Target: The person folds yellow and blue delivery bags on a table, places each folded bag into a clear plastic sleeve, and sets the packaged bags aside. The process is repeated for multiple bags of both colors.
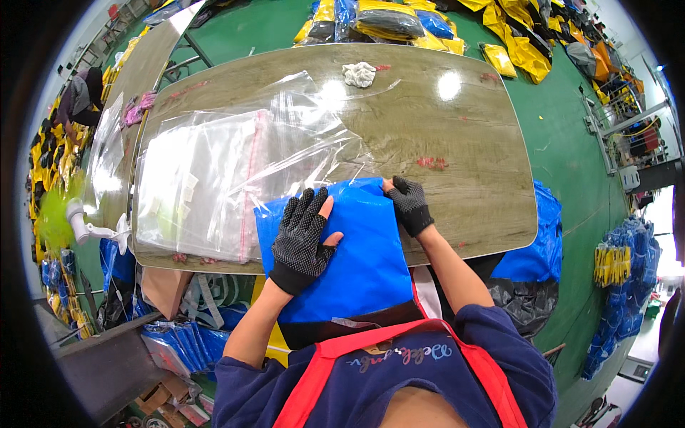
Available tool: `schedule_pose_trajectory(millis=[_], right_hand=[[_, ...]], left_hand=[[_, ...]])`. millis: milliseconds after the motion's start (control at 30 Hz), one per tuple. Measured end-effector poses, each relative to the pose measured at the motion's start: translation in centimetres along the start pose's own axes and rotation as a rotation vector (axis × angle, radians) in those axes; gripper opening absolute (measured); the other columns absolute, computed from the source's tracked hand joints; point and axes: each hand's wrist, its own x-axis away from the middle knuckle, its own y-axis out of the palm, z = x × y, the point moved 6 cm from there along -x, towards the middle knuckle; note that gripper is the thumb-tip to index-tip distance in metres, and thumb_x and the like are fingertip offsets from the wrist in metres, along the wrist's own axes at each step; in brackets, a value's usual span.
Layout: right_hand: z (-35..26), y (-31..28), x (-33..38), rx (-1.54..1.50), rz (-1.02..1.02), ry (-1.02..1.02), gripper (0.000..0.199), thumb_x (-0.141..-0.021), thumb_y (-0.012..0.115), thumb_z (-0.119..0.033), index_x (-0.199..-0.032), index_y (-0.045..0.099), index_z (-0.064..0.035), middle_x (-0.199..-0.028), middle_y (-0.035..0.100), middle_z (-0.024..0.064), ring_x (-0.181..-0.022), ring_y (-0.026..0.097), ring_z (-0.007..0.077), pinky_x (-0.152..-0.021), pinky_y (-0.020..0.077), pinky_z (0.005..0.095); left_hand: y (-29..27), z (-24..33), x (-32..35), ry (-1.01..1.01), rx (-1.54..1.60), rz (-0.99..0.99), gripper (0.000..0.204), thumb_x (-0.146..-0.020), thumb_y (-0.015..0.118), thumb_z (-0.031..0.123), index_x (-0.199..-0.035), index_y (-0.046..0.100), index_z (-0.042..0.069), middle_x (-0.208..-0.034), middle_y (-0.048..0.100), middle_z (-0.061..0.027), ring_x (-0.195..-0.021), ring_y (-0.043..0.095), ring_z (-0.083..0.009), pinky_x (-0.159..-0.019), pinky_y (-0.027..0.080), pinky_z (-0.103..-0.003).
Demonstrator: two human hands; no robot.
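Note:
A smooth blue folded sheet (357, 250) with a black lower part lies over the table's near edge, against my body. My left hand (303, 239), in a black dotted glove with the thumb and a fingertip bare, rests flat on its left side, fingers stretched out. At its far right corner, my right hand (408, 203) in a matching glove pinches the edge between thumb and bent fingers. Beyond and left of the sheet lie see-through plastic bags (200, 189) with a pinkish-red strip; one loose, crumpled bag (314, 114) spreads toward the table's middle.
The wood-patterned table (471, 143) has rounded corners. A crumpled white cloth (359, 74) sits at its far side. A small white fan (82, 221) stands at the left edge. Yellow packages (385, 21) lie on the green floor beyond. Blue bundles (621, 285) are at the right.

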Motion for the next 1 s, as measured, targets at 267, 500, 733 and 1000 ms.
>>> schedule_pose_trajectory(millis=[267, 500, 733, 1000], right_hand=[[-2.6, 0.6, 4.5, -0.376, -0.189, 0.045, 0.049, -0.084, 0.071, -0.023, -0.122, 0.055, 0.0019, -0.102, 0.066, 0.0091, -0.09, 0.06, 0.0159, -0.078, 0.0492, 0.0281], [0.3, 0.3, 2.1, -0.063, -0.013, 0.031, 0.03, -0.072, 0.081, -0.019, -0.084, 0.058, -0.0035, -0.083, 0.064, 0.0076, -0.076, 0.057, 0.0134, -0.068, 0.0471, 0.0289], [-2.2, -0.9, 5.5, 0.191, 0.255, -0.313, 0.029, -0.09, 0.064, -0.029, -0.1, 0.068, -0.0021, -0.08, 0.067, 0.0065, -0.072, 0.061, 0.0119, -0.064, 0.0477, 0.0252], [-2.2, 0.7, 2.2, -0.113, -0.044, 0.109, 0.036, -0.091, 0.06, -0.036, -0.093, 0.068, -0.0011, -0.07, 0.063, 0.0032, -0.062, 0.054, 0.0108, -0.056, 0.0428, 0.0286]], left_hand=[[1.1, 0.3, 0.1, 0.014, -0.036, 0.023, 0.054, -0.084, 0.066, 0.03, -0.131, 0.051, 0.007, -0.136, 0.048, -0.0193, -0.13, 0.039, -0.0403, -0.11, 0.025, -0.052], [0.4, 0.9, -1.2, 0.01, 0.102, 0.102, 0.059, -0.083, 0.066, 0.022, -0.135, 0.046, 0.003, -0.133, 0.05, -0.0197, -0.126, 0.043, -0.041, -0.109, 0.028, -0.048], [0.8, 0.2, 0.0, 0.003, -0.036, 0.01, 0.054, -0.087, 0.062, 0.028, -0.133, 0.048, 0.006, -0.135, 0.048, -0.0209, -0.128, 0.041, -0.0408, -0.109, 0.027, -0.049], [0.8, 0.3, -4.7, 0.011, -0.006, 0.198, 0.044, -0.082, 0.067, 0.026, -0.122, 0.058, 0.009, -0.109, 0.062, -0.0156, -0.097, 0.058, -0.0343, -0.085, 0.045, -0.043]])
